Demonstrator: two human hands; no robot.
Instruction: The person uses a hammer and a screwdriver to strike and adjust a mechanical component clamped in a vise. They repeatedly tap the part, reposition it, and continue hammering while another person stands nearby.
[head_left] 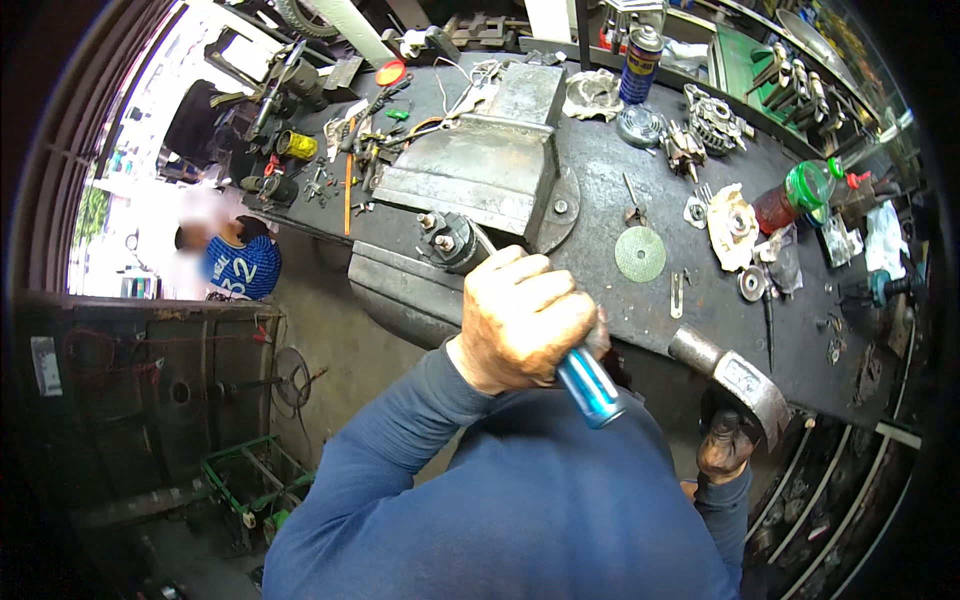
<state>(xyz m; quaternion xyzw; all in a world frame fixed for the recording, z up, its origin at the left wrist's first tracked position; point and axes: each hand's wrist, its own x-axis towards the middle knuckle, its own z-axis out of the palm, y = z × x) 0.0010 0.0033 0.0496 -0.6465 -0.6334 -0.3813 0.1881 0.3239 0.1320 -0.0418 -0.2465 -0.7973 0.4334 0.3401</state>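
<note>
My left hand (525, 315) is closed in a fist at the middle of the view. Out of its lower side sticks the shiny blue cylindrical end of a tool (592, 392); its other end is hidden. Just beyond the fist, a dark cylindrical part (447, 243) with two threaded studs sits at the jaws of a big grey bench vise (470, 175). Lower right, by the bench's near edge, my right hand (726, 447) is closed round a hammer (740, 385). The hammer's heavy metal head is raised to the right of the blue tool, apart from it.
On the dark bench lie a green disc (640, 253), a blue spray can (641, 64), an alternator housing (715, 118) and a green-capped bottle (800, 190). Loose hand tools (370, 150) lie left of the vise. A person in a blue jersey (240, 262) is at far left.
</note>
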